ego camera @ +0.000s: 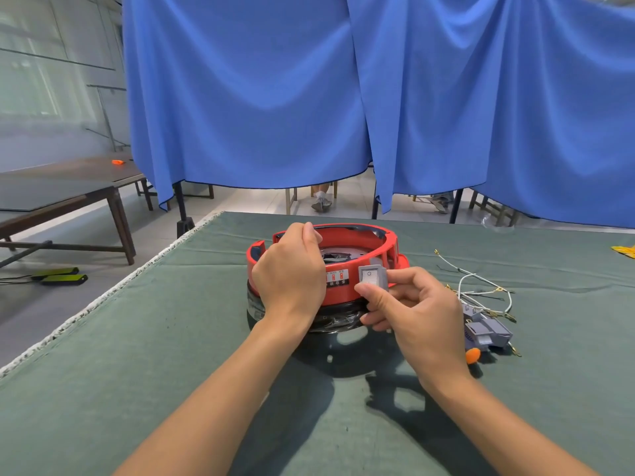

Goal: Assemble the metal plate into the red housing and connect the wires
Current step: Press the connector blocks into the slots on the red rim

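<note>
A round red housing (pixel 347 293) stands on a black base (pixel 336 321) in the middle of the green table. A metal plate (pixel 338 256) lies inside it, partly hidden. My left hand (pixel 290 273) grips the housing's near left wall, fingers curled over the rim. My right hand (pixel 409 304) pinches a small grey rocker switch (pixel 372 277) against the housing's front wall, beside a printed label (pixel 337 278). White and black wires (pixel 481 290) with brass terminals lie loose on the cloth to the right.
Grey plastic switch parts (pixel 486 329) and an orange-handled tool (pixel 473 355) lie right of my right hand. A yellow object (pixel 625 250) sits at the table's far right edge. Blue curtains (pixel 378 97) hang behind the table. Wooden benches (pixel 68 197) stand at left.
</note>
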A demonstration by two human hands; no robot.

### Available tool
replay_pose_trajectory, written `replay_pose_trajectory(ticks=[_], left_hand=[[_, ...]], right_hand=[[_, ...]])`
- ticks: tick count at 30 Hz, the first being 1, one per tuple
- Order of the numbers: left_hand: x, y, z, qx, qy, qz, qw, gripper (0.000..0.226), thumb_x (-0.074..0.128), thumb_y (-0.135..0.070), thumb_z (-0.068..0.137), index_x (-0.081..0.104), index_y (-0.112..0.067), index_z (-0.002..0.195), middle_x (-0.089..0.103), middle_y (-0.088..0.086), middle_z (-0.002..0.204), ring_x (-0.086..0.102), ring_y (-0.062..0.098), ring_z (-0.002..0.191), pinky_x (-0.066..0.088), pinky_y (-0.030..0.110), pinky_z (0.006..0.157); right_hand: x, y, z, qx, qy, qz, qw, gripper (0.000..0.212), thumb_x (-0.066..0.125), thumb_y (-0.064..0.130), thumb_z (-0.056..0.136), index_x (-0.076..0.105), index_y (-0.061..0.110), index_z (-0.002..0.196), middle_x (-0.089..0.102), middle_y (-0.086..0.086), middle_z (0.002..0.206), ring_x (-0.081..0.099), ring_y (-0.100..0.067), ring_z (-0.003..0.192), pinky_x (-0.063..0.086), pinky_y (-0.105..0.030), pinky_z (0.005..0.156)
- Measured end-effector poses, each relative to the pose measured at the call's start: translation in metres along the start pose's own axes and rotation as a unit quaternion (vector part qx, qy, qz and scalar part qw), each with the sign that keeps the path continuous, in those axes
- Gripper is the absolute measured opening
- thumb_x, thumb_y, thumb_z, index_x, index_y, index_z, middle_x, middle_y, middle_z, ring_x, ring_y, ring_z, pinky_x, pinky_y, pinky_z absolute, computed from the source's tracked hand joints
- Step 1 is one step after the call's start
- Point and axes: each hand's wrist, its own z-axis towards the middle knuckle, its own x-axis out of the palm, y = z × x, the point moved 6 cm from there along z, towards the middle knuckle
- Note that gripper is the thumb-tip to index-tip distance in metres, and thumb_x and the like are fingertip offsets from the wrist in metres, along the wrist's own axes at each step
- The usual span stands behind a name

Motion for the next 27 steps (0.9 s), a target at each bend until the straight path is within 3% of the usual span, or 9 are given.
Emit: replay_pose_trajectory(ticks=[4, 7, 9, 13, 15, 19, 22, 25, 27], left_hand=[[-0.002, 0.0, 0.001, 0.01, -0.011, -0.002, 1.0, 0.037, 0.034, -0.029, 0.102, 0.068, -0.017, 0.092, 0.069, -0.003, 0.087, 0.047, 0.007, 0.069, 0.021, 0.009, 0.055], [-0.004, 0.002, 0.003, 0.026, -0.021, -0.007, 0.999, 0.042, 0.03, -0.034, 0.098, 0.068, -0.019, 0.085, 0.066, -0.007, 0.078, 0.044, 0.004, 0.061, 0.021, 0.012, 0.053], [-0.001, 0.009, 0.004, 0.033, -0.003, -0.014, 0.999, 0.041, 0.031, -0.038, 0.092, 0.065, -0.02, 0.077, 0.063, -0.009, 0.07, 0.047, 0.007, 0.058, 0.024, 0.017, 0.051], [0.008, 0.032, 0.001, 0.045, 0.045, -0.021, 0.998, 0.034, 0.041, -0.043, 0.085, 0.064, -0.022, 0.069, 0.052, -0.013, 0.055, 0.047, 0.011, 0.057, 0.025, 0.012, 0.053], [0.011, 0.036, -0.001, 0.075, 0.06, -0.013, 0.995, 0.036, 0.045, -0.04, 0.085, 0.065, -0.018, 0.065, 0.054, -0.01, 0.053, 0.047, 0.014, 0.054, 0.025, 0.011, 0.053], [0.009, 0.024, -0.004, 0.129, 0.029, 0.052, 0.99, 0.031, 0.048, -0.025, 0.086, 0.06, -0.012, 0.06, 0.054, 0.002, 0.052, 0.047, 0.023, 0.05, 0.031, 0.025, 0.053], [0.011, 0.008, -0.013, 0.169, 0.038, 0.047, 0.984, 0.031, 0.046, -0.023, 0.087, 0.06, -0.011, 0.063, 0.057, 0.004, 0.059, 0.053, 0.026, 0.058, 0.042, 0.035, 0.061], [0.017, 0.002, -0.02, 0.16, 0.081, -0.036, 0.983, 0.024, 0.047, -0.023, 0.088, 0.065, -0.013, 0.076, 0.065, -0.002, 0.071, 0.059, 0.019, 0.066, 0.044, 0.032, 0.058], [0.018, 0.004, -0.019, 0.136, 0.074, -0.049, 0.987, 0.022, 0.047, -0.026, 0.087, 0.065, -0.018, 0.077, 0.065, -0.006, 0.068, 0.059, 0.015, 0.065, 0.041, 0.03, 0.056]], right_hand=[[0.0, 0.003, 0.0, -0.009, 0.0, -0.013, 1.0, 0.034, 0.078, 0.045, 0.061, 0.065, 0.021, 0.081, 0.071, -0.001, 0.064, 0.068, -0.019, 0.052, 0.053, -0.026, 0.046], [-0.006, 0.003, 0.002, -0.027, -0.027, -0.022, 0.999, 0.03, 0.082, 0.041, 0.068, 0.064, 0.024, 0.085, 0.07, -0.004, 0.069, 0.066, -0.026, 0.062, 0.055, -0.041, 0.055], [-0.01, 0.0, 0.004, -0.025, -0.037, -0.013, 0.999, 0.019, 0.072, 0.033, 0.073, 0.06, 0.03, 0.087, 0.068, -0.006, 0.073, 0.064, -0.033, 0.067, 0.053, -0.047, 0.059], [-0.009, -0.011, 0.006, 0.007, 0.009, -0.008, 1.0, 0.028, 0.071, 0.015, 0.081, 0.051, 0.032, 0.092, 0.067, -0.007, 0.073, 0.066, -0.026, 0.054, 0.047, -0.029, 0.051], [-0.005, -0.018, 0.005, 0.03, 0.046, -0.026, 0.998, 0.028, 0.071, 0.011, 0.082, 0.05, 0.028, 0.089, 0.068, -0.012, 0.074, 0.067, -0.025, 0.053, 0.046, -0.026, 0.05], [0.0, -0.023, 0.003, 0.029, 0.086, -0.097, 0.991, 0.026, 0.076, 0.019, 0.077, 0.053, 0.031, 0.082, 0.07, -0.001, 0.071, 0.066, -0.02, 0.066, 0.049, -0.035, 0.065], [0.0, -0.021, 0.002, 0.003, 0.093, -0.158, 0.983, 0.025, 0.079, 0.026, 0.073, 0.056, 0.033, 0.081, 0.065, 0.012, 0.073, 0.059, -0.003, 0.069, 0.045, -0.028, 0.066], [0.0, -0.02, 0.005, -0.008, 0.091, -0.19, 0.978, 0.023, 0.081, 0.032, 0.069, 0.06, 0.035, 0.078, 0.057, 0.014, 0.085, 0.057, 0.001, 0.077, 0.047, -0.026, 0.07], [-0.001, -0.023, 0.008, 0.0, 0.099, -0.179, 0.979, 0.022, 0.082, 0.03, 0.069, 0.062, 0.033, 0.079, 0.058, 0.012, 0.081, 0.057, -0.001, 0.07, 0.047, -0.025, 0.068]])
